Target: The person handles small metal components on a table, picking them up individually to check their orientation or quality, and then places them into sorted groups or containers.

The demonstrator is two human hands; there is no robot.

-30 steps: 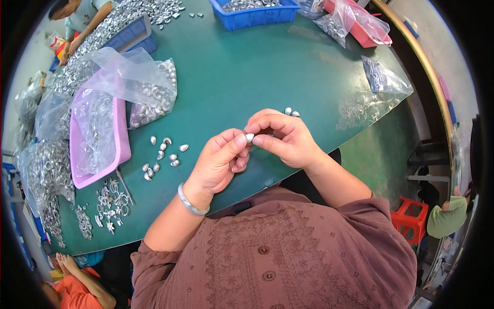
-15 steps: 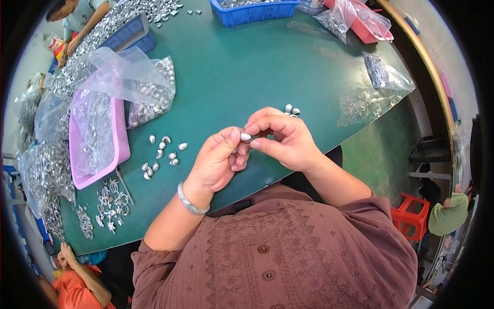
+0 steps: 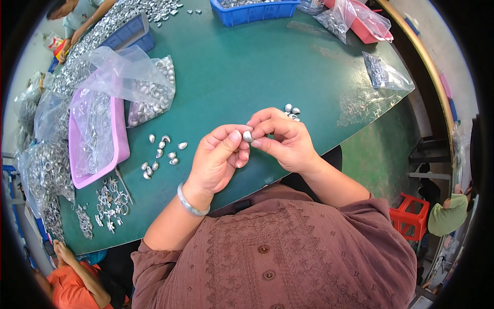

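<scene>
A small silver shell-shaped metal piece (image 3: 247, 136) with a ribbed face is pinched between both my hands, above the near part of the green table. My left hand (image 3: 216, 157), with a pale bangle at the wrist, grips its left side between thumb and fingertips. From the other side my right hand (image 3: 289, 141) holds it with thumb and curled fingers. Several similar silver pieces (image 3: 182, 146) lie loose left of my left hand. Another little cluster of them (image 3: 288, 108) sits just beyond my right hand, partly hidden by it.
A lilac basket (image 3: 122, 139) lined with clear plastic stands left, beside a bag of silver pieces (image 3: 159, 92). Small metal rings (image 3: 121, 200) and a thin rod (image 3: 123, 185) lie nearer. Blue (image 3: 257, 14) and red (image 3: 363, 32) trays stand far off. Two other people sit at the left.
The metal piece has turned between my fingers, its ribbed face now more upright. My hands stay in nearly the same place. The far-left person's hands have shifted slightly.
</scene>
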